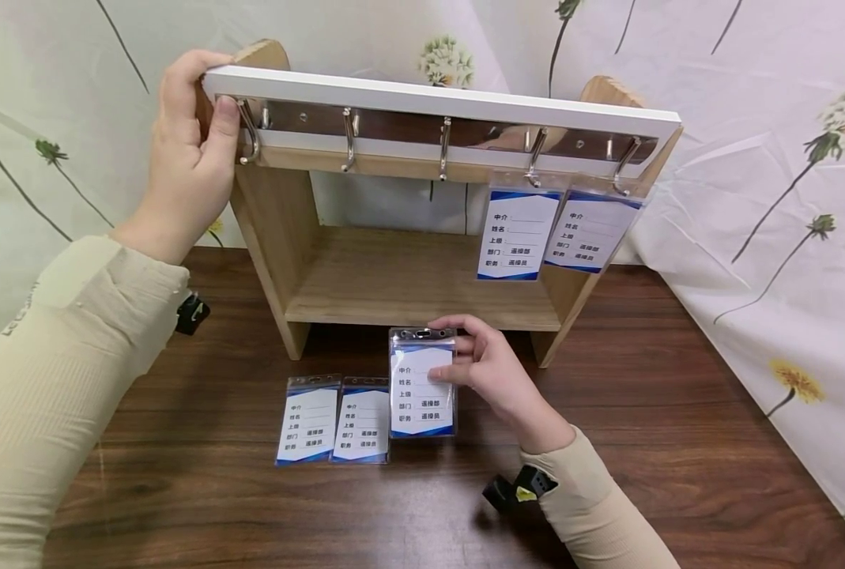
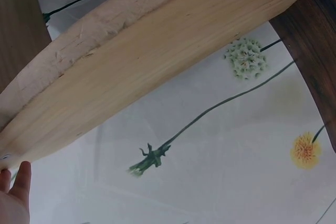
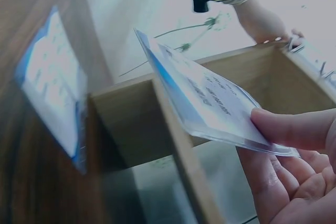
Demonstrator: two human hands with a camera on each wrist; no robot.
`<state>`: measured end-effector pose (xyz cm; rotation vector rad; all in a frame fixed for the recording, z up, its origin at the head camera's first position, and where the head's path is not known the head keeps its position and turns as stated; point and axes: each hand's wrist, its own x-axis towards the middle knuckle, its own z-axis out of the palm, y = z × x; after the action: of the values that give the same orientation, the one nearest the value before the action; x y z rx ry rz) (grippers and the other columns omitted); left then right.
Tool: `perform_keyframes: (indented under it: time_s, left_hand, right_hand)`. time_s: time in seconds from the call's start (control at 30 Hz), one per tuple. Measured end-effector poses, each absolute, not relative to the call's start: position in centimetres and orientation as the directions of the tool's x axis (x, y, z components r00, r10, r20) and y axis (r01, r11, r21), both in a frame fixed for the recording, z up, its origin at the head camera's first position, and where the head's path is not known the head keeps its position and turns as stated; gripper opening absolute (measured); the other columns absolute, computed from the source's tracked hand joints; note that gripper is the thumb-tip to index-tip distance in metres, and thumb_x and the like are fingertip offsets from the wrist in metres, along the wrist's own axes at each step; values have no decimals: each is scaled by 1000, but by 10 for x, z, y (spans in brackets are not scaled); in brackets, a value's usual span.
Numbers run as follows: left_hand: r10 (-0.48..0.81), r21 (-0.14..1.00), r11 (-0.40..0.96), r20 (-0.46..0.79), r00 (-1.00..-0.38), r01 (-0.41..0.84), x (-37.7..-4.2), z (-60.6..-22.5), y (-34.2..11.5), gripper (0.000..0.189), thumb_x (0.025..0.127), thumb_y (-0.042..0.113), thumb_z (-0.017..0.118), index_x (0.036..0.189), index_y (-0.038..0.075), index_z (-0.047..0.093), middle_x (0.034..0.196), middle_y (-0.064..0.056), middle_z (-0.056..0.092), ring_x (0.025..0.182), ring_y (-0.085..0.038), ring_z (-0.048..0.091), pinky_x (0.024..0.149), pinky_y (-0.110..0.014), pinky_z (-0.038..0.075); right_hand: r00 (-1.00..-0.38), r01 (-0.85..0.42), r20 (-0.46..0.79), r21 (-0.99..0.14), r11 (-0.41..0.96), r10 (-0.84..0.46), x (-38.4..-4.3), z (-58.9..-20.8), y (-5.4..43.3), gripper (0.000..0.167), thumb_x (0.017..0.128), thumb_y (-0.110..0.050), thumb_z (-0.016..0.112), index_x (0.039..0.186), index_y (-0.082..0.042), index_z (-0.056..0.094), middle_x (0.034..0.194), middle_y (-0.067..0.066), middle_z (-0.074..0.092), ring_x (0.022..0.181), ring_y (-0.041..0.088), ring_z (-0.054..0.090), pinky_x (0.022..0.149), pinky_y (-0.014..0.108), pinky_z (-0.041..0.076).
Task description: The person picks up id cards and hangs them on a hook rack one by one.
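My right hand [image 1: 489, 367] pinches a clear-sleeved badge card [image 1: 422, 391] by its right edge, thumb on the front and fingers behind. The right wrist view shows the same badge card [image 3: 205, 95] tilted, held up off the table. My left hand [image 1: 194, 150] grips the left end of the white hook rail [image 1: 408, 87], thumb on its front near the first hook. Two more badge cards [image 1: 308, 423] [image 1: 361, 423] lie side by side on the table, left of the held one. Another two badge cards [image 1: 518, 233] [image 1: 593, 229] hang from the two rightmost hooks.
The wooden rack [image 1: 422, 276] stands on a dark wood table [image 1: 201, 490], its lower shelf behind the held card. Several metal hooks [image 1: 445, 150] line the rail. A white cloth with printed flowers [image 1: 756, 87] hangs behind and at the right.
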<state>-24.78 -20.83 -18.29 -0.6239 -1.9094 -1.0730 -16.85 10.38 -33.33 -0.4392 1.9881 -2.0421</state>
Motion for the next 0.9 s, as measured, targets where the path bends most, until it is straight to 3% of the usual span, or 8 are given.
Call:
perform_keyframes:
  time_s: [0.23,0.43,0.6,0.73,0.9]
  left_hand:
    - [17,449,490,852,-523,747,-248,-183,-209,34,105,14,41,134,-2,41,103,19,46,83,-2,45,79,-18,35]
    - [25,456,489,845,-535,744,-248,-183,-210,33,105,15,40,134,0,41,105,16,44,81,-2,45,76,-18,36]
    - [19,454,493,847,-531,743,-248,-183,-209,33,105,14,41,134,-2,41,102,18,45,80,-1,45,76,-18,35]
    - [18,451,490,850,-526,746,-248,-183,-209,33,104,13,41,134,-2,41,101,20,46,83,-2,47,78,-18,36]
    - [16,453,486,851,-526,747,-249,-183,-208,34,104,13,42,134,-3,41,101,19,47,83,-2,47,79,-17,36]
  right_hand:
    - [-943,-168,161,-986,-3,-290,-164,-312,101,47,83,11,67,128,3,56,85,4,72,74,10,67,67,26,54]
    - [-950,-231,229,-973,-12,-211,-163,-294,100,41,88,6,65,128,-1,57,94,11,74,79,12,67,70,27,55]
    - [-947,-262,268,-964,-56,-179,-164,-282,99,42,90,6,63,130,-1,51,94,3,75,81,11,67,72,27,54]
    - [-944,-278,289,-957,-88,-157,-165,-272,96,45,90,7,62,132,-1,47,101,10,75,84,10,68,74,27,56]
    - [-932,-325,335,-942,-89,-141,-168,-257,95,39,91,5,63,128,3,52,99,5,75,84,8,67,74,25,55]
